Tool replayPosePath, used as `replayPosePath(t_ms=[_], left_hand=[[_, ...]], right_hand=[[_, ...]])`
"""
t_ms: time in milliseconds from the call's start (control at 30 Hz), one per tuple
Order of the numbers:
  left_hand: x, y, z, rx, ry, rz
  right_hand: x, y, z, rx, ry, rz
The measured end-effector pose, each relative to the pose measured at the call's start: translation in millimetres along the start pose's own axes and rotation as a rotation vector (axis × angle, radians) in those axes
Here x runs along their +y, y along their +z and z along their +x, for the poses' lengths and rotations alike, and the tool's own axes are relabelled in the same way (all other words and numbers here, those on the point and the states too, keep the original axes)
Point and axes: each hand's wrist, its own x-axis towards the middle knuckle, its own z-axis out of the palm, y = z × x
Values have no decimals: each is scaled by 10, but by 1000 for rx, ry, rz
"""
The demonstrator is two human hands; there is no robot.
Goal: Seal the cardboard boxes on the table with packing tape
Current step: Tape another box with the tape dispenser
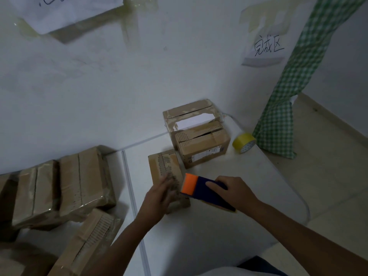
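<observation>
Holding a blue and orange tape dispenser point(201, 191), the right hand point(237, 193) has its fingers curled round the blue body, index finger laid along the top, the orange end pointing left toward the small cardboard box point(166, 176) in front of the person. That box lies on the white table point(229, 226) with its long axis running away from the person, slightly tilted, a taped seam showing down its middle. The left hand point(161, 198) rests on the near part of the box with fingers fairly straight and pressed down flat; it is blurred, so the exact finger spread is hard to tell.

What matters most is that the dispenser sits just to the right of the box, its orange edge at or touching the box's right near side, while the seam runs front to back. So the dispenser looks set crosswise to the seam; judging from this, a strip across the box, or a turn of the wrist to follow the seam, is what the next move calls for. The right hand is nearer the tool's work, the left steadies.

Beyond stand two more cardboard boxes point(201, 148), a yellow tape roll point(244, 143) near them, and stacked boxes point(65, 186) on the left
</observation>
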Motion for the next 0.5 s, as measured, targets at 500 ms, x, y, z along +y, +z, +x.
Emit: replayPosePath(t_ms=[500], left_hand=[[454,-131,-45,-135,-738,-1103]], right_hand=[[-162,9,-60,-78,-114,-45]])
